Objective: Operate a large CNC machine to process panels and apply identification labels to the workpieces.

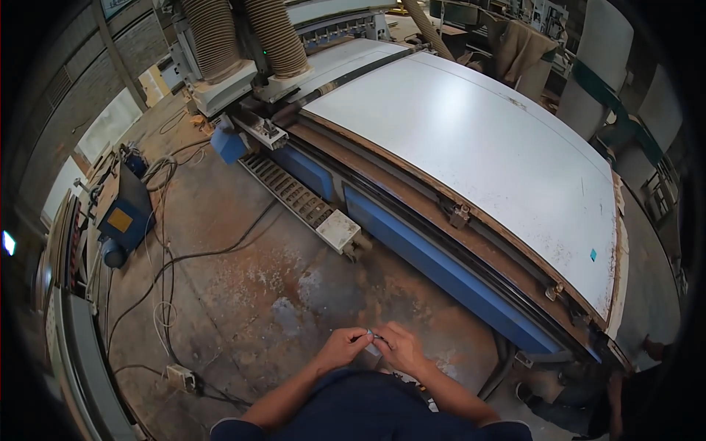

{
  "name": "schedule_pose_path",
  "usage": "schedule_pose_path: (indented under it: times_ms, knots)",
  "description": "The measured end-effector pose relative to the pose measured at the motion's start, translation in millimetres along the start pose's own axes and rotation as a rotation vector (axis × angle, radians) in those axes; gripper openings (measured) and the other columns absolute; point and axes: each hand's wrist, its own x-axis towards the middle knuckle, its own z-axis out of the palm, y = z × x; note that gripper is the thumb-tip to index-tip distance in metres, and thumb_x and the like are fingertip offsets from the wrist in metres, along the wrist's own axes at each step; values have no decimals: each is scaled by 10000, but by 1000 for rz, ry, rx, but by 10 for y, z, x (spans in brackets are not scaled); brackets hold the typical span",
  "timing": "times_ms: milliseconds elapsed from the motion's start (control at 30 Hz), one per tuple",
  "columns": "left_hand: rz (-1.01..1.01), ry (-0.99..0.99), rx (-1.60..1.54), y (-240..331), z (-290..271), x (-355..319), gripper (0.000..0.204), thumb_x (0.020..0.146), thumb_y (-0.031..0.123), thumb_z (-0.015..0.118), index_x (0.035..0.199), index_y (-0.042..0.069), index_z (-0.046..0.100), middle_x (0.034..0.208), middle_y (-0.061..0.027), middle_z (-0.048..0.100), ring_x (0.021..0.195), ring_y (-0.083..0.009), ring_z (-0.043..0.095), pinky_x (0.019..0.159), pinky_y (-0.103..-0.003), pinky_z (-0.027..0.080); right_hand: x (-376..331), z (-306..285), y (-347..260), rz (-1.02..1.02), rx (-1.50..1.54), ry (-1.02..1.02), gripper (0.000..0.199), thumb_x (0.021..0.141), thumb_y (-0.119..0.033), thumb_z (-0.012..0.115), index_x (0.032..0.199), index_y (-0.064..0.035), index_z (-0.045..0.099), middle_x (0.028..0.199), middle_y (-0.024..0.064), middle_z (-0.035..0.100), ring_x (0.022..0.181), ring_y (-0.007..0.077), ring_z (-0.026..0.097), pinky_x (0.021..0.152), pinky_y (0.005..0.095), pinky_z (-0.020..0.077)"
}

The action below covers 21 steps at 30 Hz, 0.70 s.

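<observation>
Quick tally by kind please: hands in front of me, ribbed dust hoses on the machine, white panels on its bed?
Hands: 2, left hand and right hand, pinching one small object
Ribbed hoses: 2
White panel: 1
Total: 5

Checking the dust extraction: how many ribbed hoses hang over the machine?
3: two thick ribbed hoses side by side at top left, a thinner one behind the white panel. More may be hidden.

White panel on blue machine bed, cables across floor
</observation>
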Motion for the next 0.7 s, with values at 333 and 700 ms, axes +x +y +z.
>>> schedule_pose_path:
  times_ms: [333, 700]
  knots:
    - [1, 26, 13, -305, -803, -6, 269, 1004, 253, 623, 967, 4, 716, 745, 30, 607, 723, -51, 501, 636, -247, 420, 652, 466, -216, 61, -8, -234, 223, 937, -184, 651, 1124, -72, 701, 997, 119, 668, 910, 358, 667, 788, 435, 539]
    - [-40, -136, 52, -406, -2533, 216, 283, 994, 274, 623, 955, 8, 712, 697, 0, 627, 668, -82, 578, 609, -269, 450, 1654, 1515, -763, 125, -32, -124, 229, 940, -155, 653, 1137, -50, 702, 1042, 143, 697, 940, 356, 672, 815, 420, 542]
